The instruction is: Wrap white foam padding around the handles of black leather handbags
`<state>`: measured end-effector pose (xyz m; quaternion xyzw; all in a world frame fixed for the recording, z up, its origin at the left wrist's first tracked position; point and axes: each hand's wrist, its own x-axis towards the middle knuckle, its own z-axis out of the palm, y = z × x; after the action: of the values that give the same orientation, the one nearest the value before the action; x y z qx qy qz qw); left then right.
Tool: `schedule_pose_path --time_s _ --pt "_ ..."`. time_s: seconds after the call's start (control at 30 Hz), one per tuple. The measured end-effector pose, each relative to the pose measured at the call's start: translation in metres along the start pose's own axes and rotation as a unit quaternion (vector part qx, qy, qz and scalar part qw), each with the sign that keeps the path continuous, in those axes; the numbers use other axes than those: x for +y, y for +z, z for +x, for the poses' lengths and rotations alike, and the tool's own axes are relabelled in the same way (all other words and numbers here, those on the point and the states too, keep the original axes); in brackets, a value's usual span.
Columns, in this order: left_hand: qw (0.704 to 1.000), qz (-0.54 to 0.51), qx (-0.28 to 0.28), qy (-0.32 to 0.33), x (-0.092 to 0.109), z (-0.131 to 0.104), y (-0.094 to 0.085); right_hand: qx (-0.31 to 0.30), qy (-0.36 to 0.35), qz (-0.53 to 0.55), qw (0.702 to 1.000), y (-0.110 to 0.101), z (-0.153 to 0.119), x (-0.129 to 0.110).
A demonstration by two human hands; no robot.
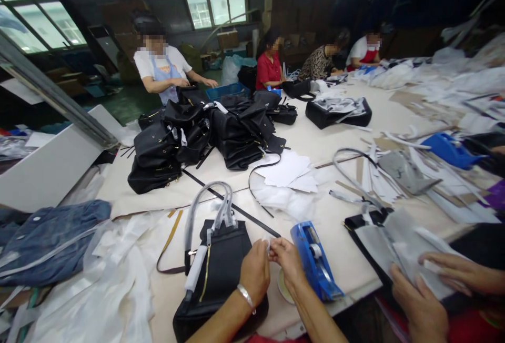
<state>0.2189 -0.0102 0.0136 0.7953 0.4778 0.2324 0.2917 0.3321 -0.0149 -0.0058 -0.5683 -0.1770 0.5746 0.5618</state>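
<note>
My left hand (255,271), with a silver bangle at the wrist, is closed in a pinch. My right hand (289,263) meets it, also pinching. Between the fingertips shows a small whitish translucent piece (269,246); its exact kind is unclear. Partly under my left arm, a black handbag (226,269) rests on the table, with a gold zip and plastic-wrapped handles (192,217). A long black strap (232,206) reaches diagonally to just behind my fingers. Just right of my right hand stands a blue tape dispenser (315,264). A tape roll (284,286) is partly hidden by my right wrist.
Black bags (232,138) are piled across the table (315,174). White paper sheets (290,169) lie behind the dispenser. Wrapping scraps (102,280) and denim cloth (59,235) lie left. At right, a co-worker's hands (418,301) handle grey wrapping on another bag. Several people work beyond.
</note>
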Motion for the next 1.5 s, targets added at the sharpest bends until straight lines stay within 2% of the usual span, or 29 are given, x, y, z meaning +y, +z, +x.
schedule_pose_path --time_s 0.17,0.33,0.4,0.47,0.53,0.6,0.67,0.73,0.8,0.83,0.9,0.97,1.0,1.07,1.17,1.27,1.37,1.5 --pt "1.0 -0.021 -0.016 0.016 0.004 0.0 -0.005 -0.026 -0.03 -0.052 0.998 -0.002 -0.003 -0.007" --pt "0.983 -0.178 -0.019 -0.04 0.009 0.003 -0.018 -0.032 -0.068 -0.111 0.991 -0.006 0.0 -0.009" --pt "0.949 -0.299 -0.02 -0.103 0.006 0.007 -0.02 -0.035 -0.059 -0.113 0.991 -0.005 0.002 -0.008" --pt "0.885 -0.427 -0.01 -0.186 0.0 0.012 -0.018 -0.033 -0.062 -0.132 0.989 -0.001 0.003 -0.007" --pt "0.824 -0.504 0.012 -0.258 -0.006 0.015 -0.013 -0.024 -0.085 -0.177 0.98 0.005 0.003 -0.006" --pt "0.794 -0.526 0.032 -0.305 -0.01 0.014 -0.009 -0.016 -0.114 -0.235 0.965 0.011 0.0 -0.006" --pt "0.779 -0.528 0.029 -0.337 -0.012 0.012 -0.008 -0.02 -0.145 -0.289 0.946 0.012 -0.004 -0.008" --pt "0.776 -0.525 0.015 -0.349 -0.013 0.009 -0.01 -0.039 -0.179 -0.349 0.919 0.003 -0.009 -0.013" --pt "0.783 -0.513 0.015 -0.352 -0.014 0.008 -0.016 -0.039 -0.212 -0.412 0.886 -0.021 -0.016 -0.021" --pt "0.786 -0.508 0.019 -0.353 -0.016 0.007 -0.018 -0.011 -0.222 -0.442 0.869 -0.039 -0.02 -0.025" --pt "0.788 -0.503 0.026 -0.353 -0.019 0.006 -0.022 0.106 -0.218 -0.496 0.834 -0.081 -0.029 -0.03" --pt "0.788 -0.506 0.023 -0.349 -0.022 0.005 -0.024 0.218 -0.176 -0.536 0.796 -0.122 -0.037 -0.031" --pt "0.79 -0.507 0.019 -0.346 -0.023 0.004 -0.025 0.236 -0.147 -0.548 0.789 -0.139 -0.041 -0.028" --pt "0.793 -0.508 0.012 -0.336 -0.024 0.002 -0.024 0.213 -0.092 -0.549 0.803 -0.163 -0.048 -0.019" --pt "0.798 -0.508 0.01 -0.325 -0.022 -0.001 -0.024 0.162 -0.06 -0.495 0.852 -0.172 -0.054 -0.004" --pt "0.799 -0.508 0.007 -0.322 -0.019 -0.002 -0.026 0.181 -0.066 -0.436 0.879 -0.165 -0.057 0.003" --pt "0.802 -0.506 0.008 -0.319 -0.019 -0.004 -0.028 0.2 -0.075 -0.416 0.884 -0.161 -0.064 -0.001" --pt "0.801 -0.512 0.014 -0.311 -0.021 -0.008 -0.03 0.203 -0.109 -0.454 0.861 -0.161 -0.081 -0.01"
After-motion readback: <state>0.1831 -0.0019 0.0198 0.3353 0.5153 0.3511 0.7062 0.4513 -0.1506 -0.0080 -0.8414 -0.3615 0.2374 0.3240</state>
